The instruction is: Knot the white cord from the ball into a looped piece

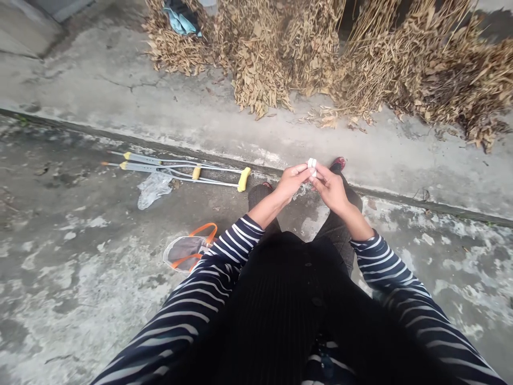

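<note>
In front of my body both hands meet at a small white object, which looks like a folded strip or a tiny block with a dark line across it. My left hand pinches it from the left side between thumb and fingers. From the right, my right hand grips the same piece, its thumb close to the left thumb. The fingers cover much of the piece, so its exact kind cannot be made out.
On the concrete to the left lie crutches with yellow pads, beside a crumpled see-through plastic bag. Nearer is a see-through bag with orange handles. Dried plants lie along the raised ledge, with a blue cloth-like item.
</note>
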Demonstrator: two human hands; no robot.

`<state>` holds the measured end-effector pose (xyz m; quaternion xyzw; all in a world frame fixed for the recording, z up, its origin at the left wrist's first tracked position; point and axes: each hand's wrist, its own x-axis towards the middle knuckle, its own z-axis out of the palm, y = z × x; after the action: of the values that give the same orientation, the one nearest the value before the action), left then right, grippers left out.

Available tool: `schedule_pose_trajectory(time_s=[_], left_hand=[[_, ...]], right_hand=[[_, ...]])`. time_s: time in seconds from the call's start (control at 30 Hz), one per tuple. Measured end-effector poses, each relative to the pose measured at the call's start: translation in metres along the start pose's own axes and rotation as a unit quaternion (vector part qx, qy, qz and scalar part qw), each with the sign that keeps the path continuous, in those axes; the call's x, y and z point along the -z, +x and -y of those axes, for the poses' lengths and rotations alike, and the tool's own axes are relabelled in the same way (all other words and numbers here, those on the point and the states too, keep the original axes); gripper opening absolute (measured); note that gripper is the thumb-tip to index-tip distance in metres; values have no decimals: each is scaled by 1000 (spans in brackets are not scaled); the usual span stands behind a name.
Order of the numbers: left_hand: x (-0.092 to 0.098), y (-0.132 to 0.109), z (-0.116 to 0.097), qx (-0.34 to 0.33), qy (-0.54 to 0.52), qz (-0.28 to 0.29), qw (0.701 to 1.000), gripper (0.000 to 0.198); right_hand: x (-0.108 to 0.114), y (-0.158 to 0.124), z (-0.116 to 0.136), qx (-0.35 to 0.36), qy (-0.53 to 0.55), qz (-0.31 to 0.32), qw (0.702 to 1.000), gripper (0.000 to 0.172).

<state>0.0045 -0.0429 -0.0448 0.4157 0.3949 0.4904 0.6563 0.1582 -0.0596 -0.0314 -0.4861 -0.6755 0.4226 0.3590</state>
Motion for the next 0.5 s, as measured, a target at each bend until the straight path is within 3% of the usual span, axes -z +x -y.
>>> schedule_pose_trajectory(time_s=[0.17, 0.37, 0.5], left_hand=[[0, 4, 5, -7, 3, -31, 1000, 31], [-9, 3, 0, -31, 14, -38, 999, 40], [-9, 3, -1, -29, 22, -60, 998, 39]], right_hand=[[0, -1, 3, 8, -43, 18, 999, 65], [5, 4, -1, 8, -138, -3, 990, 61], [3, 9, -2, -12, 15, 15, 1000, 68]])
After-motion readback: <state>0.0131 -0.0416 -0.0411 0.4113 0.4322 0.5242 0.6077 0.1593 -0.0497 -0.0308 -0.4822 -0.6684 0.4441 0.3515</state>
